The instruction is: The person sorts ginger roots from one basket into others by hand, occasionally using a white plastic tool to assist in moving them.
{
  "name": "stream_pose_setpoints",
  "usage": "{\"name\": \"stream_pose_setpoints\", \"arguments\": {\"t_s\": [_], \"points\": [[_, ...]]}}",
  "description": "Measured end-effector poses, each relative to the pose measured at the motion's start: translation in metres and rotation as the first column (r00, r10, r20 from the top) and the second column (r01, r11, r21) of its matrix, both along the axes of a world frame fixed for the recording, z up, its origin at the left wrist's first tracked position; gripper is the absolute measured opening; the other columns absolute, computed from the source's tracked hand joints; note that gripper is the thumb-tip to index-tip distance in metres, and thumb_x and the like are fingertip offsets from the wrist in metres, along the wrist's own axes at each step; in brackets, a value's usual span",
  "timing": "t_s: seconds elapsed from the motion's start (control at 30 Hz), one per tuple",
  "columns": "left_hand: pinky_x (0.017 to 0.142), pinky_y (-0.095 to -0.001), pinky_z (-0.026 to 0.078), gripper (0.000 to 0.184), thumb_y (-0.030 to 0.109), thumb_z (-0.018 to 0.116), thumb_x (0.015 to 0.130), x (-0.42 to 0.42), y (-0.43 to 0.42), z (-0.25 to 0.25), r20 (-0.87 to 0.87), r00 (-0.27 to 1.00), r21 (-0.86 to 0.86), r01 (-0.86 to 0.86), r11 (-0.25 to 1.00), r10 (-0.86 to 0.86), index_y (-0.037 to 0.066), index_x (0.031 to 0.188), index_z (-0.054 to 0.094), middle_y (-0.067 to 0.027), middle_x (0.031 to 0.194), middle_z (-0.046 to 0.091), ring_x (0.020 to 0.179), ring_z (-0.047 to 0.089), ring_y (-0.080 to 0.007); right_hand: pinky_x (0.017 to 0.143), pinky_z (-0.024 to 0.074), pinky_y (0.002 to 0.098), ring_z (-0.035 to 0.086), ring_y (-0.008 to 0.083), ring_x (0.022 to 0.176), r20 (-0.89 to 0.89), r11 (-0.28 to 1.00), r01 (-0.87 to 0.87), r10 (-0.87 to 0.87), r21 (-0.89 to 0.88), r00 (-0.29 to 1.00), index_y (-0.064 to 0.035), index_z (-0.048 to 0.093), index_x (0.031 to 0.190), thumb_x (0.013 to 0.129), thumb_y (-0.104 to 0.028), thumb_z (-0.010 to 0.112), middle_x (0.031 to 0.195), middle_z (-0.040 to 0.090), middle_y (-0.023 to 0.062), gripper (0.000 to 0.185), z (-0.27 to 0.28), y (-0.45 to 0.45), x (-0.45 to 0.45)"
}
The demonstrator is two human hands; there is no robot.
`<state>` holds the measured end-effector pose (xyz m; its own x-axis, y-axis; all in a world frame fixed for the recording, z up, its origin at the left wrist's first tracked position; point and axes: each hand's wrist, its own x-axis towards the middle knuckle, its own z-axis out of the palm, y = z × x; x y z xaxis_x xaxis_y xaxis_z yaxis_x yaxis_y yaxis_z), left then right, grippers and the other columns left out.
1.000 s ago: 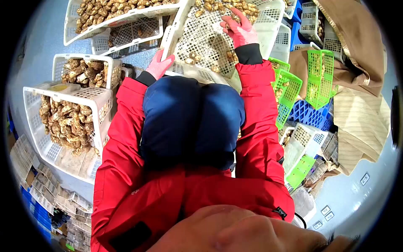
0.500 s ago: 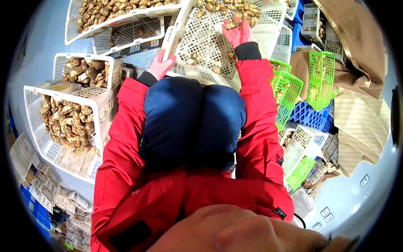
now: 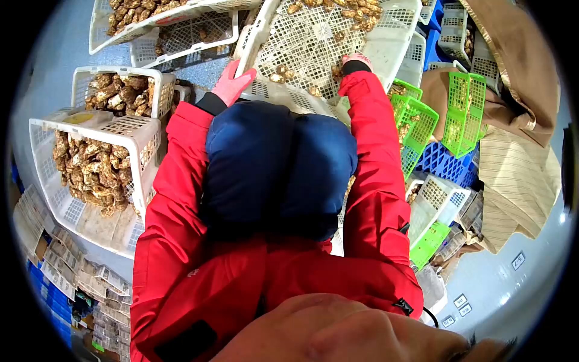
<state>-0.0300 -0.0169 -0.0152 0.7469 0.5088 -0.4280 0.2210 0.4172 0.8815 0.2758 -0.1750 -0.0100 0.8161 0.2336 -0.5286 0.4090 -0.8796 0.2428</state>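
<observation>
Before me a white plastic crate [image 3: 289, 45] of open mesh holds brown and cream knobbly mushroom-like pieces [image 3: 362, 13], mostly at its far end. A few loose pieces [image 3: 281, 74] lie nearer on the mesh. My left hand [image 3: 231, 84], in a pink glove, grips the crate's near left corner, thumb over the rim. Inside the crate's right part is my right hand [image 3: 357, 58], also gloved in pink. It is close to a small brown piece [image 3: 336, 73]; the cuff and foreshortening hide most of its fingers, so whether it holds anything cannot be seen.
At the left stand two white crates, the larger one [image 3: 81, 220] on its side, with piles of similar pieces [image 3: 93, 169]. Another filled crate [image 3: 175, 15] is at upper left. Green baskets [image 3: 464, 114], a blue crate [image 3: 446, 161] and brown cloth [image 3: 512, 60] lie to the right.
My right hand has come down from the pieces at the crate's far end towards its near right part. The left hand stays at the corner. The whole view has shifted slightly.
</observation>
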Motion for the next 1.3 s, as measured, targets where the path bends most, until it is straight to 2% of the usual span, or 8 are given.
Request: {"name": "stream_pose_setpoints", "arguments": {"t_s": [0.23,0.3,0.33,0.53,0.97,1.13,1.23,1.3], "points": [[0.074,-0.0268,0.040,0.055,0.031,0.062,0.076,0.000,0.003,-0.006,-0.007,0.999,0.071,0.034,0.997,-0.034,-0.003,0.115,0.043,-0.0072,0.095,0.051,0.085,0.046,-0.0127,0.082,0.0444,0.0329,0.057,0.0232,0.093,-0.002,0.953,0.081,-0.084,0.293,0.996,-0.0046,0.052,0.113,0.079,-0.031,0.050,0.103,0.059,0.0113,0.043,-0.012,-0.001,-0.001],[0.076,-0.0265,0.040,0.054,0.029,0.062,0.076,0.000,0.000,0.002,-0.008,1.000,0.000,0.025,1.000,-0.025,-0.003,0.116,0.042,-0.0074,0.098,0.051,0.088,0.046,-0.0124,0.077,0.0464,0.0311,0.058,0.0222,0.088,-0.111,0.726,0.162,-0.118,0.669,0.987,-0.0043,0.047,0.118,0.078,-0.023,0.055,0.100,0.060,0.0121,0.045,0.021,0.001,-0.012],[0.077,-0.0264,0.040,0.054,0.028,0.062,0.076,0.000,-0.002,0.004,0.003,1.000,-0.027,0.006,1.000,-0.006,-0.002,0.116,0.042,-0.0076,0.099,0.051,0.089,0.046,-0.0124,0.072,0.0476,0.0278,0.058,0.0214,0.085,-0.587,0.251,0.588,-0.085,0.769,0.805,-0.0058,0.038,0.125,0.076,-0.011,0.058,0.097,0.058,0.0130,0.053,0.022,0.001,-0.015],[0.083,-0.0262,0.040,0.058,0.021,0.065,0.075,0.004,0.002,0.017,0.009,1.000,-0.144,0.004,0.990,-0.003,-0.002,0.121,0.037,-0.0079,0.106,0.052,0.094,0.049,-0.0137,0.092,0.0388,0.0350,0.043,0.0268,0.109,-0.781,-0.208,0.963,0.566,0.173,0.263,-0.0104,0.025,0.131,0.079,-0.007,0.058,0.121,0.038,0.0186,0.061,0.078,-0.010,-0.049],[0.085,-0.0275,0.039,0.057,0.022,0.063,0.076,-0.002,0.003,-0.001,0.057,0.998,-0.148,0.006,0.989,0.003,-0.001,0.121,0.036,-0.0086,0.108,0.052,0.098,0.049,-0.0146,0.082,0.0458,0.0333,0.048,0.0273,0.103,-0.885,-0.406,0.910,0.449,-0.078,0.124,0.0006,0.040,0.117,0.083,-0.012,0.053,0.111,0.046,0.0179,0.039,0.061,0.011,-0.025],[0.083,-0.0272,0.041,0.055,0.021,0.063,0.077,0.003,0.004,0.009,-0.041,0.998,-0.073,0.036,0.997,-0.039,-0.001,0.120,0.037,-0.0083,0.106,0.053,0.097,0.050,-0.0138,0.077,0.0452,0.0330,0.053,0.0215,0.094,-0.644,-0.189,0.817,0.530,0.545,0.552,-0.0052,0.030,0.129,0.081,-0.027,0.059,0.115,0.047,0.0103,0.060,0.184,0.085,-0.042],[0.081,-0.0256,0.041,0.054,0.021,0.064,0.077,0.008,-0.002,0.023,-0.013,0.998,-0.201,-0.065,0.977,0.063,-0.001,0.119,0.038,-0.0079,0.104,0.053,0.093,0.050,-0.0125,0.079,0.0450,0.0333,0.051,0.0228,0.100,-0.488,0.290,0.420,0.229,0.860,0.842,-0.0075,0.054,0.109,0.082,-0.030,0.052,0.105,0.054,0.0140,0.035,0.116,0.055,0.002],[0.078,-0.0243,0.041,0.053,0.020,0.063,0.077,0.002,0.001,0.011,0.043,0.998,-0.123,-0.032,0.992,0.038,-0.001,0.119,0.039,-0.0074,0.102,0.053,0.089,0.050,-0.0115,0.083,0.0428,0.0361,0.052,0.0233,0.102,-0.206,0.897,0.047,0.050,0.439,0.977,-0.0116,0.058,0.105,0.074,-0.050,0.053,0.108,0.056,0.0123,0.049,0.069,0.026,0.005]]}}
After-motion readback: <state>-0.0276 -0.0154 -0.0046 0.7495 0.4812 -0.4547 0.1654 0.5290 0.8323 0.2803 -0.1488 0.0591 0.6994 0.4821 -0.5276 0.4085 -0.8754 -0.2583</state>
